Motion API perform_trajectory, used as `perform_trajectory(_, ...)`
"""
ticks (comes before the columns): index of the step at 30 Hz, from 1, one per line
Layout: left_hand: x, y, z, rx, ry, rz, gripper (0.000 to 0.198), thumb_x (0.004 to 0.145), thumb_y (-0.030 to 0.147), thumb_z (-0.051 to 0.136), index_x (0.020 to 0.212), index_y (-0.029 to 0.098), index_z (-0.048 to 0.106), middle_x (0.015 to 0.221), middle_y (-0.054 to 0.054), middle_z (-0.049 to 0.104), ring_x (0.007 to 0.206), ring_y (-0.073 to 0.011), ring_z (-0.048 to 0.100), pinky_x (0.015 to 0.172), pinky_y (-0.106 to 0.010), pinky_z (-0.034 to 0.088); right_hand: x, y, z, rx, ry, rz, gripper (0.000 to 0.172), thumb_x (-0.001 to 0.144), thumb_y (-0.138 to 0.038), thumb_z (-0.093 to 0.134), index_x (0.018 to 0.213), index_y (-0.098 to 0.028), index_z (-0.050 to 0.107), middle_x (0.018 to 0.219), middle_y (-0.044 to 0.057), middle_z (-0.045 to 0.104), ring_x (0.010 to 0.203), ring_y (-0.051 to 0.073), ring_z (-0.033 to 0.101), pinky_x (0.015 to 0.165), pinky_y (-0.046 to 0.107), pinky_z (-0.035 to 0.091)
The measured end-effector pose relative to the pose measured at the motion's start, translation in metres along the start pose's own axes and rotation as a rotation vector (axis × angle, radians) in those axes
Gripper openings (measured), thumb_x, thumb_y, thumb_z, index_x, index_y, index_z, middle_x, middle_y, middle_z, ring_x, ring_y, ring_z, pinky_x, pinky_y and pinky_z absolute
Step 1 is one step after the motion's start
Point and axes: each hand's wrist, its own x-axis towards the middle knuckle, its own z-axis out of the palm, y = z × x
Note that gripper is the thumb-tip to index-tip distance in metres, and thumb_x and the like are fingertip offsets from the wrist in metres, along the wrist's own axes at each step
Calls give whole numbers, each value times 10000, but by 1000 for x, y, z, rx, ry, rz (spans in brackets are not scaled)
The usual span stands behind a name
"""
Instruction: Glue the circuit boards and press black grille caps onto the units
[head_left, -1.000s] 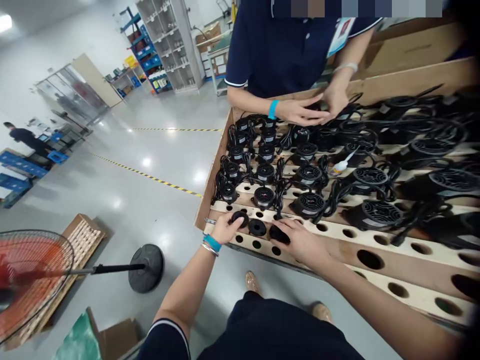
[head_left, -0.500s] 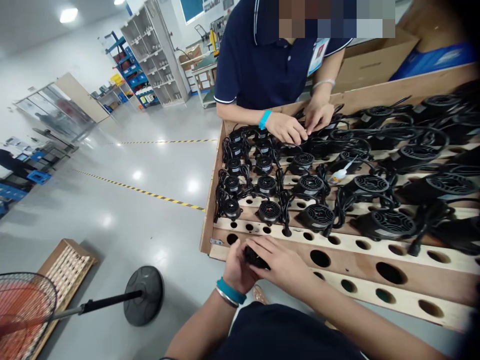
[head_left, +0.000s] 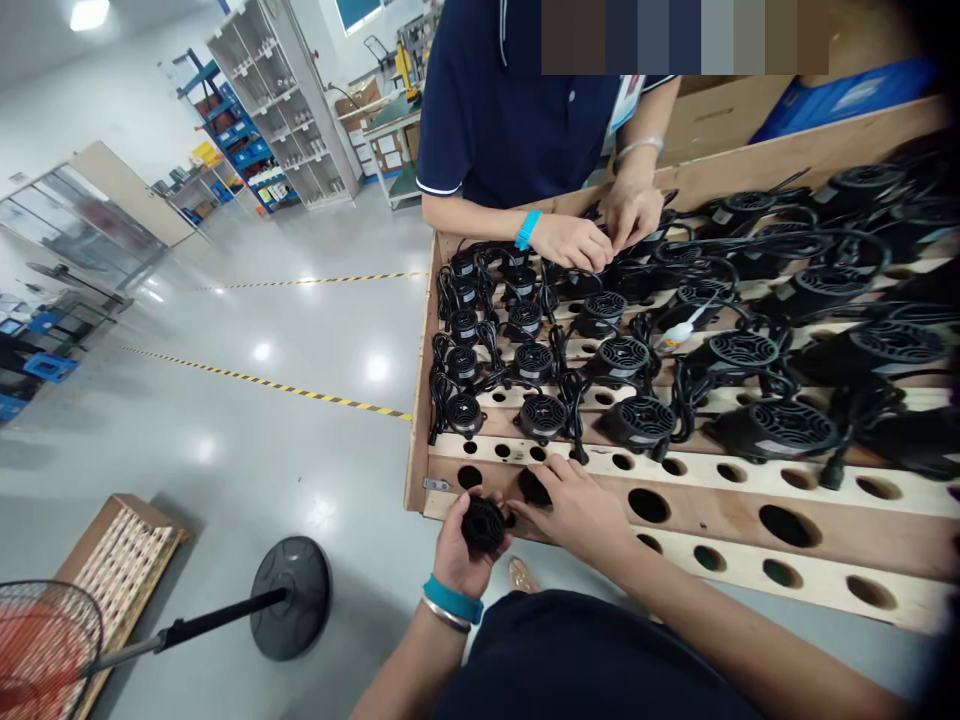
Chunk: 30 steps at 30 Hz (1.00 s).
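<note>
My left hand (head_left: 465, 550) is closed around a small round black unit with a slotted grille top (head_left: 484, 524), held just off the near edge of the wooden rack (head_left: 694, 515). My right hand (head_left: 577, 510) is beside it over the rack's front row, thumb and fingers apart around a dark hole (head_left: 535, 487). No object shows between those fingers; the thumb tip is close to the unit's right side. Similar black units (head_left: 637, 420) with bundled cables stand in rows on the rack.
Across the rack, a co-worker's hands (head_left: 600, 235) are together among the black cables. A small white bottle with a thin nozzle (head_left: 677, 335) is among the units. A floor fan's round base (head_left: 291, 598) and a slatted wooden crate (head_left: 124, 560) are at lower left.
My right hand has come off the black unit and moved right, its fingers spreading. The unit's grille now shows in my left hand, which has lowered slightly.
</note>
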Motion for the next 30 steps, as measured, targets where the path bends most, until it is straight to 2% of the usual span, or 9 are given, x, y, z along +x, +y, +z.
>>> perform_trajectory(6,-3,0,6,-10,-10,-14,235,833,361,595,999,194,589,1032,-68,659,912,-218,671,477,-216,495,1,8,0,-17,23,23,117,810,-273,591,908,-209,585,1046,117,559,983,279,525,703,354,512)
perform_trajectory(11,-8,2,21,23,24,-33,223,929,351,470,1030,182,574,999,-77,669,871,-211,687,445,-210,485,-6,18,-6,31,39,43,224,785,-226,601,1007,-198,604,1085,124,563,1017,298,512,780,415,503)
perform_trajectory(15,-6,0,28,71,7,-38,208,933,309,486,1095,199,556,1050,-73,668,921,-202,683,472,-211,493,-14,32,-7,140,53,76,310,762,-198,611,1071,-177,629,1069,146,582,1023,325,524,834,477,495)
perform_trajectory(18,-3,-3,33,150,16,-12,234,910,314,539,1117,204,553,1068,-76,666,930,-193,680,474,-199,475,-16,45,-12,270,72,100,413,782,-273,608,1187,-196,598,1053,123,588,975,275,568,798,416,528)
perform_trajectory(21,2,-10,40,214,14,3,278,846,309,632,1098,211,569,1055,-74,670,923,-201,676,486,-204,464,-18,49,-29,464,97,131,493,899,-427,460,1336,-198,489,980,79,601,864,183,609,741,320,543)
perform_trajectory(24,8,-23,47,255,-75,-37,323,774,363,707,1037,209,599,1026,-73,678,890,-210,669,498,-208,449,-23,38,-50,982,79,169,503,928,-521,370,1298,-214,518,926,58,602,863,170,607,767,321,528)
perform_trajectory(26,12,-36,53,282,-123,-105,377,764,474,694,1015,201,631,968,-79,687,819,-197,660,503,-211,440,-27,26,-60,1267,94,159,476,872,-550,476,1207,-222,559,1015,77,577,859,178,594,757,339,520)
perform_trajectory(28,15,-48,61,274,-172,-182,474,736,599,662,983,194,668,937,-87,691,797,-200,651,555,-243,478,-33,18,-64,1270,164,90,421,789,-484,613,1106,-211,567,1160,106,511,885,180,575,753,336,508)
perform_trajectory(30,17,-59,69,231,-257,-201,539,671,661,679,934,191,699,982,-95,691,894,-233,648,698,-299,526,-39,18,-65,1137,225,-20,378,718,-377,687,1024,-197,559,1217,120,466,983,203,542,834,357,481)
